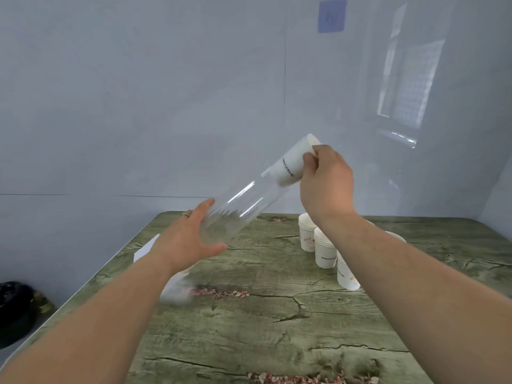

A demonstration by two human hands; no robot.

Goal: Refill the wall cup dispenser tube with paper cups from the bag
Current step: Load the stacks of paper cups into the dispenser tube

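We hold the clear dispenser tube [243, 200] in the air over the far side of the counter [263, 314], tilted so that it runs from its low end at 7 o'clock to its high end at 1 o'clock. Our left hand [191, 239] meets the low end with the palm turned to the tube. Its fingers [203, 209] are straight and spread and the thumb is held wide, so it props the tube without curling round it. A ring [185, 215] shows on one finger. Our right hand [327, 184] is at the high end, where a stack of paper cups [291, 164] pokes out of the tube's mouth. The fingers [309, 156] and thumb of this hand are curled about the stack and grip it near its outer end, with the inner part of the stack already inside the clear wall. The rest of the tube looks bare of cups, though glare and motion blur make the low part hard to read. On the counter, at 3 o'clock from the tube's low end and partly behind our right forearm, stand more cup stacks [324, 250], upright and close together. Under our left forearm, at 7 o'clock from the left hand, lies the bag [177, 289], blurred and pale. Just beside it, at the counter's left edge, lies a white sheet [146, 248]. At 8 o'clock in our view, a dark object [16, 306] sits on the floor. High on the wall at 1 o'clock hangs a blue sign [332, 16].
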